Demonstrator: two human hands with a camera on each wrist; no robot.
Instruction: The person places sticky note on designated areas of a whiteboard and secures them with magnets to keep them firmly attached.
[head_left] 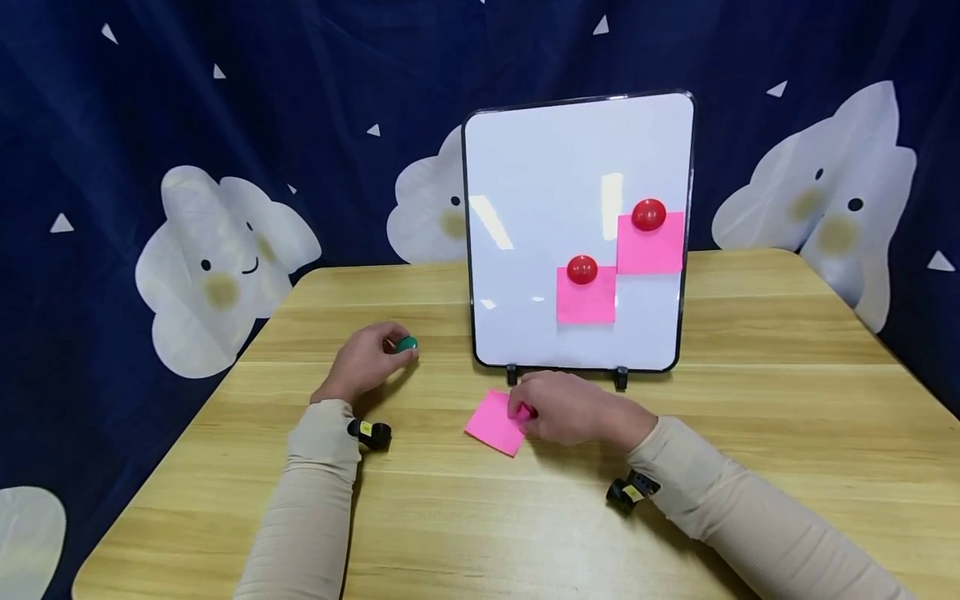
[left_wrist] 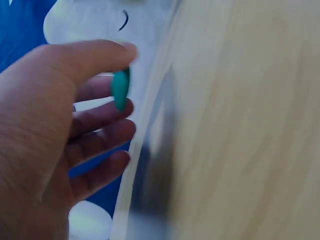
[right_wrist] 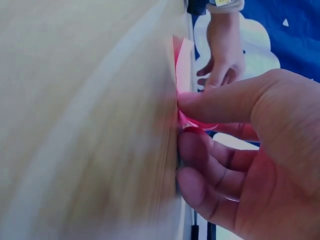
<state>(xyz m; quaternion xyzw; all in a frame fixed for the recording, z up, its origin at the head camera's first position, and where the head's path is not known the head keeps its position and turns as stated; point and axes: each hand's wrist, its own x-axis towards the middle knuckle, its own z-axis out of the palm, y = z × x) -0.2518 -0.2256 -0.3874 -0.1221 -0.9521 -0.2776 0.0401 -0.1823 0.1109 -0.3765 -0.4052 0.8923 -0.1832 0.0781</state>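
My left hand pinches a round green magnet between thumb and fingers, just above the table to the left of the whiteboard. In the left wrist view the magnet is seen edge-on at the thumb tip. With thumb and fingers, my right hand grips the right corner of a pink sticky note in front of the whiteboard. Close up in the right wrist view, the note is bent where the thumb presses it. Part of it is hidden by the fingers.
A black-framed whiteboard stands upright on small black feet on the wooden table. Two pink notes hang on it, each under a red magnet. Behind the table hangs a dark blue curtain with clouds.
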